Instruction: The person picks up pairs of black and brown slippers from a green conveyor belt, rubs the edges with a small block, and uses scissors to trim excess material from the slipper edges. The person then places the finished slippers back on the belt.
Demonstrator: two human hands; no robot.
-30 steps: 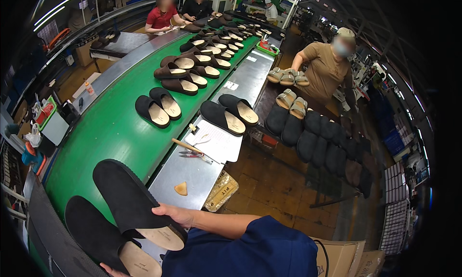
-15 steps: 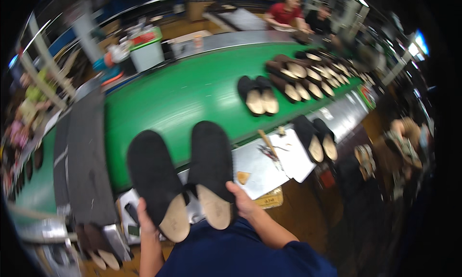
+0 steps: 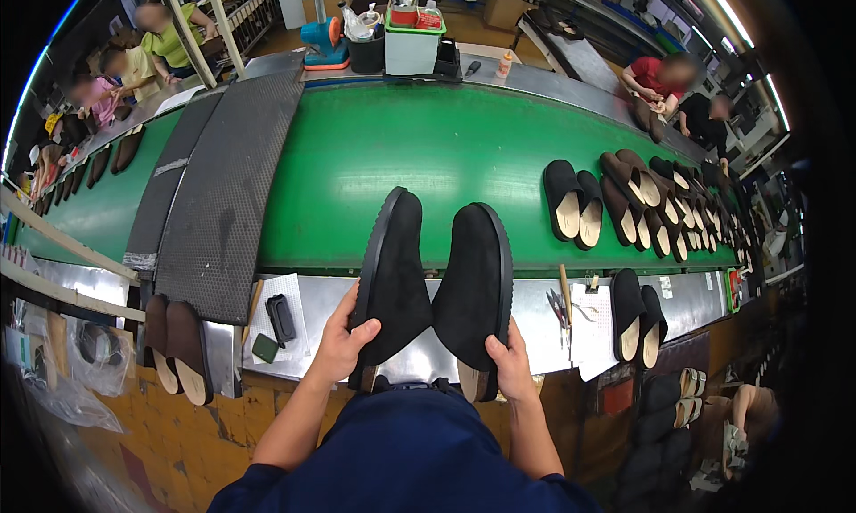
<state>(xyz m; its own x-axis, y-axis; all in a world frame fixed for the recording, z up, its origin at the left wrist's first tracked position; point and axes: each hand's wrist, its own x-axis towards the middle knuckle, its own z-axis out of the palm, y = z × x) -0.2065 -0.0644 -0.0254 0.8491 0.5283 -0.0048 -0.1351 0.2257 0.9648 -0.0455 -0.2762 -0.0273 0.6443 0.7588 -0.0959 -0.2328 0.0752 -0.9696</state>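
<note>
The person's left hand (image 3: 337, 345) grips the outer side of one black clog (image 3: 397, 286), fingers curled, thumb on top; the right hand (image 3: 510, 363) grips a second clog (image 3: 473, 286) likewise. Both point ahead of the hands, toward the green belt (image 3: 401, 139). Right of the right hand lies a clipboard (image 3: 591, 335).

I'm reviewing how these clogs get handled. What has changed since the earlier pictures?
The view has swung round to face the green belt. The left hand and right hand have rolled the left clog and right clog inward: outer sole edges show, insoles are mostly hidden. Each hand still grips its clog; the black pair on the belt stayed put.
</note>
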